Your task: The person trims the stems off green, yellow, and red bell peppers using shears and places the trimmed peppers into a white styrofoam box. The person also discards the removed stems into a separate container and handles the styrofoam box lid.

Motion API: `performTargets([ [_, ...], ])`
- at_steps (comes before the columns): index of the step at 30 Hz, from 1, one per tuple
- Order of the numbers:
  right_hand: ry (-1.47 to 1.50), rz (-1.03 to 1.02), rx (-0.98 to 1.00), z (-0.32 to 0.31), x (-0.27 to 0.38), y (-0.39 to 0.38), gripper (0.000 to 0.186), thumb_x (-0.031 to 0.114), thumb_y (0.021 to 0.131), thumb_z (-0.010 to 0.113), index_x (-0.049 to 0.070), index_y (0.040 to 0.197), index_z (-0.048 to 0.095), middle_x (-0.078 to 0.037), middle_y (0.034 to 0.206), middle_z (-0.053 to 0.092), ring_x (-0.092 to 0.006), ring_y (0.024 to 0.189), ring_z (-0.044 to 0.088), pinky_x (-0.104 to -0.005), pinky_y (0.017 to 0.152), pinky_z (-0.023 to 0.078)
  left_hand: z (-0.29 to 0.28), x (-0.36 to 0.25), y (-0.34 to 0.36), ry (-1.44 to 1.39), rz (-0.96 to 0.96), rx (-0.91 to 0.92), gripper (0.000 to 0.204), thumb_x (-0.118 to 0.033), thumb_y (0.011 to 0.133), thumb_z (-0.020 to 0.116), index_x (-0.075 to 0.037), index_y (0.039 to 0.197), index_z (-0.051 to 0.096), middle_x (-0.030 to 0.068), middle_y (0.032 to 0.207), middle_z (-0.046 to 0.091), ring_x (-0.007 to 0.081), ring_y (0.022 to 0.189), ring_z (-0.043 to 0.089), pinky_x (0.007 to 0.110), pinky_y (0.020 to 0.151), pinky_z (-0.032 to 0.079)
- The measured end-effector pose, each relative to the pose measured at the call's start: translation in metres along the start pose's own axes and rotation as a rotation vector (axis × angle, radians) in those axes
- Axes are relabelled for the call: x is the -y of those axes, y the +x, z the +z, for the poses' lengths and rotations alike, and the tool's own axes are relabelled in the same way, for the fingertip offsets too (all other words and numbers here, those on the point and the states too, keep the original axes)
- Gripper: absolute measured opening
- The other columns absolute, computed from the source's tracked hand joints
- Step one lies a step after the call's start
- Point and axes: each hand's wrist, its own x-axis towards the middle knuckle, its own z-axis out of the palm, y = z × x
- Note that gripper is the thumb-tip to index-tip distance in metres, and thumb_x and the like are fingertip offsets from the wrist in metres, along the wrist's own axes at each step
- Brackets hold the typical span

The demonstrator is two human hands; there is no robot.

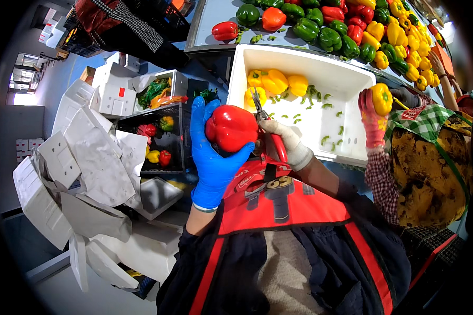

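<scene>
My left hand (211,157), in a blue glove, holds a large red bell pepper (231,128) from its left side and underneath. My right hand (291,144), in a white glove, grips red-handled pliers-like cutters (279,148). Their metal jaws point up, close to the pepper's upper right side. Just beyond both hands stands a white foam box (347,100). Inside it lie several yellow bell peppers (275,82) and scattered green stem pieces (312,93).
A table (215,16) across the back bears many red, green and yellow peppers. At left are a black crate (180,139) with peppers and a heap of foam boxes (102,157). On the right, a co-worker's pink-gloved hand (374,118) holds a yellow pepper (382,98).
</scene>
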Motion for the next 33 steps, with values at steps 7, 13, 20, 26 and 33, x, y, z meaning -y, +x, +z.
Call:
performTargets([
  [7,-0.111,-0.076,0.135,0.013,0.002,-0.002,0.037,0.025,0.092,0.058,0.005,0.122,0.051,-0.006,0.094,0.060,-0.0167,0.085,0.061,-0.0337,0.073,0.053,-0.008,0.000,-0.011,0.261,0.091,0.003,0.111,-0.015,0.057,0.091,-0.007,0.148,0.027,0.0158,0.130,0.048,0.0322,0.117,0.051,0.042,0.098,0.045],
  [13,0.105,-0.017,0.117,0.017,-0.014,0.002,0.036,0.021,0.092,0.058,0.002,0.122,0.053,-0.013,0.116,0.063,-0.0226,0.104,0.063,-0.0340,0.091,0.051,-0.007,-0.004,-0.012,0.280,0.068,0.101,0.105,-0.024,0.055,0.093,-0.008,0.143,0.039,0.0143,0.130,0.049,0.0311,0.116,0.051,0.042,0.097,0.045],
  [20,0.208,0.145,0.218,-0.004,-0.019,0.006,0.040,0.035,0.096,0.049,0.010,0.127,0.049,-0.012,0.120,0.060,-0.0248,0.104,0.061,-0.0420,0.078,0.054,-0.015,-0.002,-0.009,-0.163,-0.175,0.173,0.091,-0.014,0.066,0.087,-0.006,0.143,0.040,0.0109,0.138,0.048,0.0228,0.122,0.051,0.034,0.101,0.043],
  [26,-0.270,-0.118,0.306,-0.009,-0.019,0.005,0.043,0.034,0.091,0.057,0.012,0.127,0.050,-0.010,0.121,0.060,-0.0246,0.106,0.061,-0.0427,0.081,0.054,-0.031,0.002,0.001,-0.410,-0.407,0.371,0.083,-0.007,0.070,0.083,-0.006,0.142,0.042,0.0087,0.136,0.052,0.0130,0.102,0.051,0.029,0.090,0.045],
  [33,-0.840,-0.474,0.420,-0.032,-0.030,0.025,0.039,0.021,0.092,0.059,0.010,0.128,0.050,-0.012,0.124,0.059,-0.0259,0.107,0.062,-0.0395,0.090,0.053,-0.026,0.002,0.004,-0.141,-0.334,0.442,0.077,-0.017,0.074,0.082,-0.007,0.140,0.045,0.0097,0.133,0.052,0.0173,0.106,0.054,0.031,0.091,0.046],
])
